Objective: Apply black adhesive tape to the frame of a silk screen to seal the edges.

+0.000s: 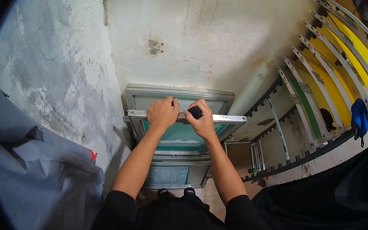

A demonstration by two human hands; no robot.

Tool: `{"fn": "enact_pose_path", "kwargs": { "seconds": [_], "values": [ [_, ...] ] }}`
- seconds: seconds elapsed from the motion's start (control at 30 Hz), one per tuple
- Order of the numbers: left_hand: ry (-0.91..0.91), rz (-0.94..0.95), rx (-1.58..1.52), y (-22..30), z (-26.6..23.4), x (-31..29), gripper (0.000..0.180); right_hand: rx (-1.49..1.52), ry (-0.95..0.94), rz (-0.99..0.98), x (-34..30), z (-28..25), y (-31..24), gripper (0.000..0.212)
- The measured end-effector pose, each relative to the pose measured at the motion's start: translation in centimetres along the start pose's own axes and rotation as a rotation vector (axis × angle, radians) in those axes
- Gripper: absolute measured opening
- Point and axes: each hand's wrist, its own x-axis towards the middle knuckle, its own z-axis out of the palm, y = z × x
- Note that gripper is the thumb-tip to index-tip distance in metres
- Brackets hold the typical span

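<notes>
In front of me leans a metal-edged screen frame (232,118) with green and teal mesh. My left hand (163,113) is closed over its top bar, left of the middle. Between its thumb and fingers shows a small dark patch I cannot make out. My right hand (202,120) is closed at the same bar, a short way to the right. A small black object (195,112) sits in its grip against the bar; its kind is unclear. Behind stands another metal frame (182,91), leaning at the wall. My fingers' undersides are hidden.
Lower down, another framed screen (167,175) stands near my feet. At right, a slotted black rack (317,152) holds several metal frames with yellow mesh (348,46); a blue pouch (359,118) hangs there. Grey cloth (46,164) hangs at left, black cloth (317,207) at right. A peeling wall (61,50) borders the left.
</notes>
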Motion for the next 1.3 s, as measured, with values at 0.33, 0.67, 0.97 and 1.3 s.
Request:
{"fn": "enact_pose_path", "kwargs": {
  "seconds": [0.33,0.67,0.97,1.3],
  "values": [
    [0.007,-0.002,-0.001,-0.4,0.7,0.6,0.036,0.011,0.090,0.171,-0.1,0.5,0.7,0.021],
    [0.000,-0.019,0.009,-0.1,0.3,0.4,0.035,-0.121,0.074,-0.022,-0.1,0.4,1.0,0.026],
    [-0.015,-0.023,0.023,-0.1,0.3,0.6,0.037,0.739,0.459,0.364,-0.1,1.8,0.9,0.021],
    [-0.002,0.002,0.056,-0.4,0.9,0.8,0.037,-0.507,0.006,-0.278,-2.0,2.4,-2.7,0.014]
  ]
}}
